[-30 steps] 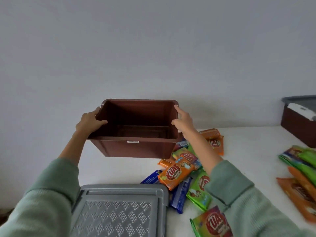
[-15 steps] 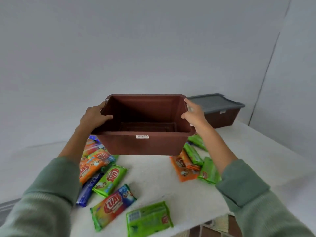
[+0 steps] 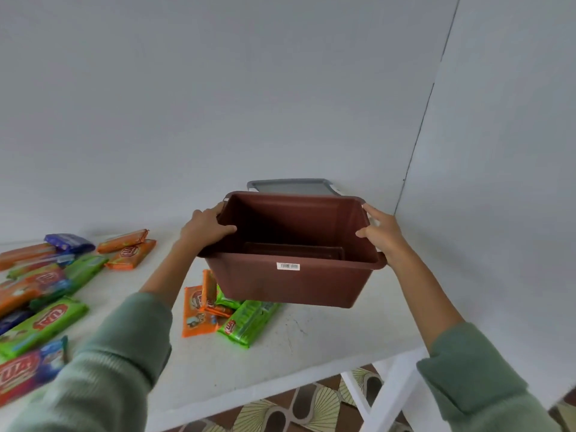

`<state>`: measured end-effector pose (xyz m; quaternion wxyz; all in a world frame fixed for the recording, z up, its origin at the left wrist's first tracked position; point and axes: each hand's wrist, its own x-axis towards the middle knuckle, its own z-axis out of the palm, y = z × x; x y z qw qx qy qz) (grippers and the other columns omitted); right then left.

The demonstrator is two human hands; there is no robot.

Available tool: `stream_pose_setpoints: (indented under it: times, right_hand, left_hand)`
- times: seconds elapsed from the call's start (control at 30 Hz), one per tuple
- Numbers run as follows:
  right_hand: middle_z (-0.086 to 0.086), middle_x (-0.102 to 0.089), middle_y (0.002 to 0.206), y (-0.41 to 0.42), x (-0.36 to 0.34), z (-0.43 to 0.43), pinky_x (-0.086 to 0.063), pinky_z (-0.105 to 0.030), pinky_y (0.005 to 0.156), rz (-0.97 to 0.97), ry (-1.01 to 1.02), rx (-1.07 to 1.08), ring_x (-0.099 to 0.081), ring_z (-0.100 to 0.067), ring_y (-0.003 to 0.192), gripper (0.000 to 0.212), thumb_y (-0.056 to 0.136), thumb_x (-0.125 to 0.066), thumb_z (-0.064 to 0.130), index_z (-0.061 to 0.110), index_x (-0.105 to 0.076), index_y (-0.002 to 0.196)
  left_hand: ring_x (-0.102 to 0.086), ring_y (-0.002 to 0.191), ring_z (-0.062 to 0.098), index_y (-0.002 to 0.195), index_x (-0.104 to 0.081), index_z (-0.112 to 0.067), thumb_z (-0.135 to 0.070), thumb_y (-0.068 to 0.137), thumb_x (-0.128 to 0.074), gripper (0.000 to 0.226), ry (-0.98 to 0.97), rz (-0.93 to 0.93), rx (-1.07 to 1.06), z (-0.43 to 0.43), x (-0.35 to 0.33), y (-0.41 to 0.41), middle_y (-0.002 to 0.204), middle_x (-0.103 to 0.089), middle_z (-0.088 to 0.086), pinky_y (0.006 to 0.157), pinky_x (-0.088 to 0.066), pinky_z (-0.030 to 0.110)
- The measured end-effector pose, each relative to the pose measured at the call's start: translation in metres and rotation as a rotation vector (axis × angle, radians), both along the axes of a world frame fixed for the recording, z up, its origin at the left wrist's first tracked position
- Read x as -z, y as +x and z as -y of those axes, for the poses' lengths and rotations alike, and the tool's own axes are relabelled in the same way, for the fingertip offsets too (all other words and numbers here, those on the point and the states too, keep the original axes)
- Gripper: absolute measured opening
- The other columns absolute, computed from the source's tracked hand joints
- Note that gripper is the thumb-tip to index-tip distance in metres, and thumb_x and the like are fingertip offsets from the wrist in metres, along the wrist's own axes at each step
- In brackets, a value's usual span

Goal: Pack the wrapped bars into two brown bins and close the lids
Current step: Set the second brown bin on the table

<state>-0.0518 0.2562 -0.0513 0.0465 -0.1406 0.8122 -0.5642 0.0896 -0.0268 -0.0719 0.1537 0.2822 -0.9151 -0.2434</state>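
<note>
An empty brown bin [image 3: 290, 283] with a barcode sticker hangs in the air above the white table [image 3: 296, 347]. My left hand [image 3: 204, 227] grips its left rim, thumb inside. My right hand [image 3: 378, 230] grips the right rim. Behind it, a second bin is almost hidden; only its grey lid [image 3: 290, 185] shows. Under the bin lies a small pile of orange and green wrapped bars [image 3: 224, 313]. Many more wrapped bars [image 3: 46, 294] in orange, green and blue are spread on the table's left side.
The table stands in a corner: a wall behind and another wall [image 3: 498, 151] on the right. The table's front edge and a white leg [image 3: 389, 397] are near me, with patterned floor [image 3: 296, 410] below.
The bin, held in both hands, has travelled right across the table, from above the left pile to in front of the lidded bin. My view swung right; the loose grey lid left the frame.
</note>
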Motion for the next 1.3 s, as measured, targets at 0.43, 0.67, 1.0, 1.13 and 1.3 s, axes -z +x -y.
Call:
stream_pose_setpoints:
  times: [0.43, 0.67, 1.0, 1.13, 1.3]
  right_hand:
    - [-0.006, -0.04, 0.147, -0.088, 0.033, -0.055, -0.045, -0.044, 0.102, 0.07, -0.001, -0.072, -0.043, -0.029, 0.131, 0.067, 0.084, -0.058, -0.005, 0.025, -0.04, 0.141]
    - [-0.008, -0.038, 0.147, -0.12, 0.038, -0.094, -0.045, -0.044, 0.101, 0.06, 0.095, -0.214, -0.042, -0.031, 0.131, 0.069, 0.082, -0.064, -0.003, 0.023, -0.04, 0.141]
    - [-0.009, -0.041, 0.146, -0.128, 0.06, -0.11, -0.043, -0.044, 0.103, 0.029, 0.177, -0.318, -0.045, -0.032, 0.128, 0.066, 0.084, -0.063, 0.0, 0.021, -0.039, 0.142]
    - [-0.012, -0.042, 0.145, -0.129, 0.061, -0.11, -0.036, -0.039, 0.107, -0.112, 0.29, -0.333, -0.044, -0.032, 0.129, 0.061, 0.087, -0.062, 0.007, 0.019, -0.039, 0.142]
    - [-0.014, -0.026, 0.152, -0.132, 0.059, -0.109, -0.025, -0.041, 0.112, -0.3, 0.496, -0.319, -0.027, -0.031, 0.14, 0.056, 0.091, -0.058, 0.022, 0.019, -0.037, 0.143]
  left_hand:
    - [-0.046, 0.121, 0.035, 0.14, -0.036, -0.028, -0.038, 0.086, -0.056, 0.058, 0.028, 0.015, -0.095, -0.069, 0.01, -0.066, 0.128, -0.052, 0.019, 0.1, -0.041, 0.044]
    - [-0.04, 0.125, 0.036, 0.138, -0.038, -0.02, -0.031, 0.089, -0.055, 0.054, 0.078, 0.03, -0.167, -0.133, 0.035, -0.069, 0.121, -0.058, 0.02, 0.097, -0.041, 0.042]
    - [-0.039, 0.128, 0.04, 0.146, -0.021, -0.03, -0.039, 0.088, -0.052, 0.066, 0.074, 0.106, -0.357, -0.175, 0.056, -0.06, 0.146, -0.026, 0.026, 0.1, -0.039, 0.045]
    - [-0.038, 0.129, 0.042, 0.147, -0.014, -0.03, -0.039, 0.089, -0.051, 0.069, 0.066, 0.132, -0.383, -0.184, 0.054, -0.058, 0.15, -0.016, 0.024, 0.101, -0.038, 0.045]
    - [-0.036, 0.13, 0.043, 0.148, -0.013, -0.029, -0.04, 0.089, -0.052, 0.071, 0.093, 0.111, -0.39, -0.191, 0.053, -0.057, 0.151, -0.012, 0.025, 0.103, -0.037, 0.046]
